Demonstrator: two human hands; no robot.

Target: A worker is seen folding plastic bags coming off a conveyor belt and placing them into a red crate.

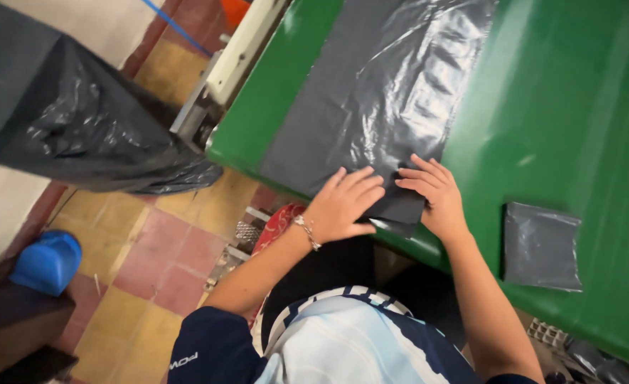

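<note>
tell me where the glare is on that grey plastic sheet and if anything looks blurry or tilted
Head view: glare streaks the wrinkled upper part of the grey plastic sheet, while the part near the left hand and right hand is matte; the green table shows soft sheen; the whole frame is tilted and slightly soft.

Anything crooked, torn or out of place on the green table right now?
Nothing torn or spilled. The grey plastic sheet is wrinkled and its near end overhangs the green table edge, pinned flat by left hand and right hand. A folded bag lies apart.
</note>
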